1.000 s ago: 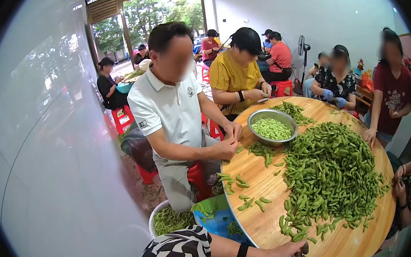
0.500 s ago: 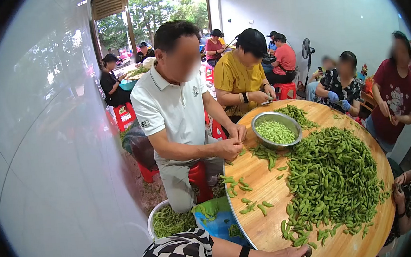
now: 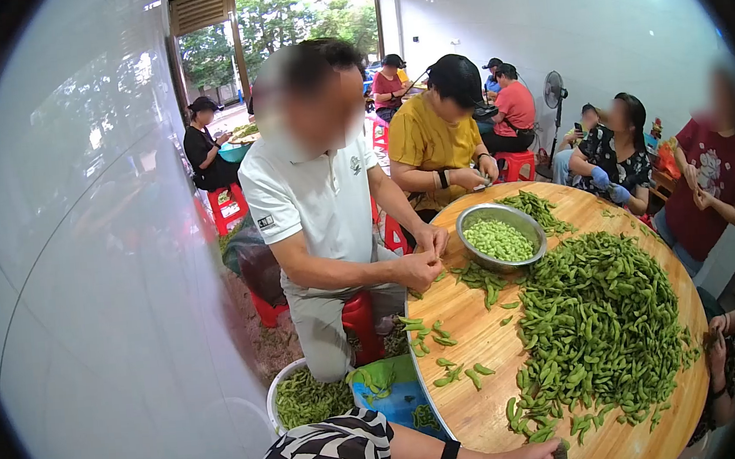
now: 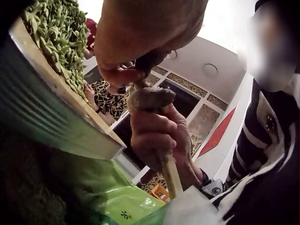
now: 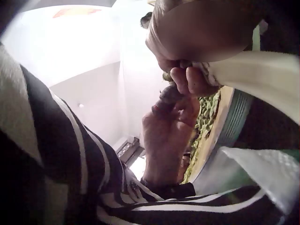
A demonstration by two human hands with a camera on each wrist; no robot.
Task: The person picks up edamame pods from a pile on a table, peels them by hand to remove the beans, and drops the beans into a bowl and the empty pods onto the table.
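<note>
At the bottom of the head view, the left hand (image 3: 524, 458) is over the round table's near edge, a dark cap-like thing at its fingertips. In the left wrist view the left hand (image 4: 150, 33) pinches a small pale piece (image 4: 140, 84), too unclear to name. Just below it the right hand (image 4: 152, 133), with a ribbed covering on one fingertip, curls round a long pale stick-like thing (image 4: 171, 176). The right wrist view has the right hand (image 5: 201, 35) close against the left hand (image 5: 168, 138). My right hand is hidden in the head view.
A large heap of green pods (image 3: 599, 323) covers much of the wooden table (image 3: 477, 411). Behind it stands a metal bowl of shelled beans (image 3: 499, 238). A person in a white shirt (image 3: 323, 207) sits at the left, above a white tub of pods (image 3: 312, 398).
The head view has shifted slightly, and the left hand appears a little further right. The person in dark red at the right has drawn a hand back from the table edge.
</note>
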